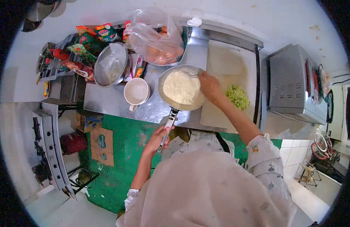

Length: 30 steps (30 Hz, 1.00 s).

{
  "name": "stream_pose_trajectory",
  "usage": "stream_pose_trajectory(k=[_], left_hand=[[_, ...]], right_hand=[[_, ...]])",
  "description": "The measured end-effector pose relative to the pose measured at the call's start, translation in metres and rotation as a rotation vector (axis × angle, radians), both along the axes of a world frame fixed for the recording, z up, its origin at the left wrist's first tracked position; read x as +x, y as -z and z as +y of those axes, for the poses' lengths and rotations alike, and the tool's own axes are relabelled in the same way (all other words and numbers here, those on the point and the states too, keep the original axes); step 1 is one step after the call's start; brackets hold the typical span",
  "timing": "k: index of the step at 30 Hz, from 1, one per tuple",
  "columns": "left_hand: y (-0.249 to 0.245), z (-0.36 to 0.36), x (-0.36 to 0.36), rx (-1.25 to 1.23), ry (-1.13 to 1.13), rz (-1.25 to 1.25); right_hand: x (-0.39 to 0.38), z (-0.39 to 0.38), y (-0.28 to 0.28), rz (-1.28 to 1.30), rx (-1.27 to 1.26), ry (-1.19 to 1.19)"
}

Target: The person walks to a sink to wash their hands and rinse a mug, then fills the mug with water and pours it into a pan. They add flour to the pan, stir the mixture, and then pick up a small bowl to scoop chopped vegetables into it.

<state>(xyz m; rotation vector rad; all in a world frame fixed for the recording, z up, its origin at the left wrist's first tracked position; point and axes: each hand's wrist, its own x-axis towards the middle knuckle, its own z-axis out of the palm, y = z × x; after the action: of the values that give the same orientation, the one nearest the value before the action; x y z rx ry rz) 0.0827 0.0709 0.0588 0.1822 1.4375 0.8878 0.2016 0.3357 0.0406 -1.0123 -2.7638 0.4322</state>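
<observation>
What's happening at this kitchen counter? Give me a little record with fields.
pan: on the steel counter, filled with white mixture
left hand: grips the pan's handle
right hand: at the pan's right rim
cutting board: right of the pan, chopped greens on it
cup: left of the pan

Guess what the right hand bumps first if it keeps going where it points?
Probably the white mixture in the pan; the right hand sits at its rim, though height is unclear.
</observation>
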Motion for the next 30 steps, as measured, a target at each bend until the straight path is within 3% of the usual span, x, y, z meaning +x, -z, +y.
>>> stream_pose_trajectory(k=[3,5,9,11,15,18,20,24,27,29,30], left_hand=[[0.000,-0.001,0.001,0.006,-0.006,0.018],[0.002,-0.001,0.000,0.004,-0.017,-0.014],[0.003,0.000,-0.001,0.001,-0.017,-0.034],[0.001,-0.001,-0.003,0.016,-0.011,-0.047],[0.003,-0.003,-0.005,0.037,0.002,-0.063],[-0.005,-0.001,-0.002,0.032,-0.011,-0.042],[-0.005,-0.002,-0.004,0.035,0.001,-0.046],[-0.005,0.000,-0.006,0.034,0.018,-0.050],[-0.009,0.001,-0.007,0.067,0.028,-0.015],[-0.008,-0.001,-0.007,0.073,0.028,-0.024],[-0.007,-0.002,-0.007,0.071,0.027,-0.031]], right_hand=[[0.021,0.011,-0.019,-0.062,0.114,-0.035],[0.030,0.003,-0.026,-0.278,0.037,-0.115],[0.011,-0.010,0.003,-0.280,-0.103,-0.189],[-0.003,0.000,0.027,-0.009,-0.032,-0.134],[0.010,0.019,-0.003,-0.127,0.149,-0.006],[0.034,0.016,-0.018,-0.221,0.129,-0.085],[0.041,0.015,0.004,-0.265,0.071,-0.377],[0.004,0.008,-0.022,-0.336,-0.070,-0.136],[0.008,0.008,-0.042,-0.120,0.141,-0.087],[0.023,-0.003,-0.041,-0.372,0.147,-0.128],[0.028,-0.012,-0.041,-0.373,0.151,-0.136]])
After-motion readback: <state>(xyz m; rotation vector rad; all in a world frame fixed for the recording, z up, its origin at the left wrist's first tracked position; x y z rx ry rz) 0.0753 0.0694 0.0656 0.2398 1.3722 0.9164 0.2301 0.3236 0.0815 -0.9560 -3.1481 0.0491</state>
